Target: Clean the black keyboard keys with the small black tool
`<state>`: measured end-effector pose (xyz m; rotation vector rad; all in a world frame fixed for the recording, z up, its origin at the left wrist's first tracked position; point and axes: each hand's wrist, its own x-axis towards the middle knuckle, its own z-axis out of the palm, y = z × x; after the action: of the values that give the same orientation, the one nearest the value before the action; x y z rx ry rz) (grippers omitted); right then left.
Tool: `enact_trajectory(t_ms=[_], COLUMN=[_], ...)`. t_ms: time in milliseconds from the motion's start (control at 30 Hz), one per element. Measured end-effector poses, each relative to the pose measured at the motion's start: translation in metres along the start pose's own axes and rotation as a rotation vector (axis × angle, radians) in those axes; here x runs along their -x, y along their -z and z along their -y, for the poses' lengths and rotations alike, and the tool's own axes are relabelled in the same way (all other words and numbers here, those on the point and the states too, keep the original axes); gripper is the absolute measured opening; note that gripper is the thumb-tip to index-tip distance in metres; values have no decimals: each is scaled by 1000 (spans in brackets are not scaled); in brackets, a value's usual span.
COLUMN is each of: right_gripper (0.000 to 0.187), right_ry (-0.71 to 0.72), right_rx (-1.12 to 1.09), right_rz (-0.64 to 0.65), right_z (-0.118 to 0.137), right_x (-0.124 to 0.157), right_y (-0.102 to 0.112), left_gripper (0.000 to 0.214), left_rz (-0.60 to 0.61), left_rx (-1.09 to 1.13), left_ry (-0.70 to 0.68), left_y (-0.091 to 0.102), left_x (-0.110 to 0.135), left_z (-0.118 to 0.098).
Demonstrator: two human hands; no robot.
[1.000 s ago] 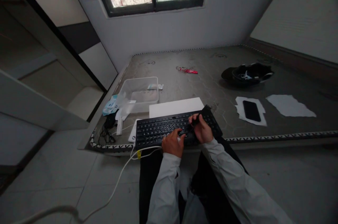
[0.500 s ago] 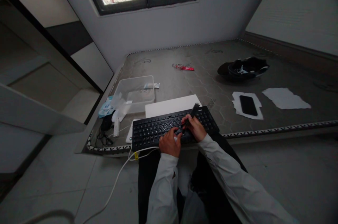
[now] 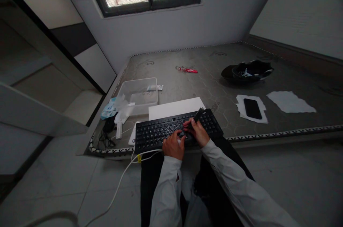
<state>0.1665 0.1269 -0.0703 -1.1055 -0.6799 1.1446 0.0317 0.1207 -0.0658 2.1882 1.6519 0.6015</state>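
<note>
A black keyboard (image 3: pixel 158 132) lies at the near edge of a grey mattress (image 3: pixel 203 80), partly on a white board (image 3: pixel 174 107). My right hand (image 3: pixel 197 133) is closed round a slim black tool (image 3: pixel 197 116) whose lower end meets the keys near the keyboard's middle. My left hand (image 3: pixel 173 145) rests on the keyboard's front edge, fingers curled, with something small and white under the fingertips that I cannot make out.
A clear plastic tub (image 3: pixel 139 93) stands left of the board, with wipes and a white cable (image 3: pixel 120 180) beside it. A black phone (image 3: pixel 252 108) lies on paper to the right, a black helmet (image 3: pixel 248 71) behind it, a red wrapper (image 3: pixel 187 70) farther back.
The black tool in my right hand has tipped more upright and shifted slightly left along the keys. My left hand has stayed at the front edge.
</note>
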Motion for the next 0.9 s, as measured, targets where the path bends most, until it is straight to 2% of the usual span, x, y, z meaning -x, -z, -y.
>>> enact_trajectory(t_ms=[233,333,500,900], right_gripper=[37,35,33,35], right_ry=[2,35,191,139], right_rx=[70,251,597,557], right_rz=[20,21,-19,-56], right_z=[1,4,10,13], right_x=[15,20,21,21], right_y=[-3,-4,-2,-2], left_gripper=[23,24,25,34], left_rz=[-4,-2,1,-27], left_rx=[11,11,22,39], left_ry=[-4,1,5,-35], left_y=[0,1,1,-3], left_x=[1,1,1,2], left_z=[1,1,1,7])
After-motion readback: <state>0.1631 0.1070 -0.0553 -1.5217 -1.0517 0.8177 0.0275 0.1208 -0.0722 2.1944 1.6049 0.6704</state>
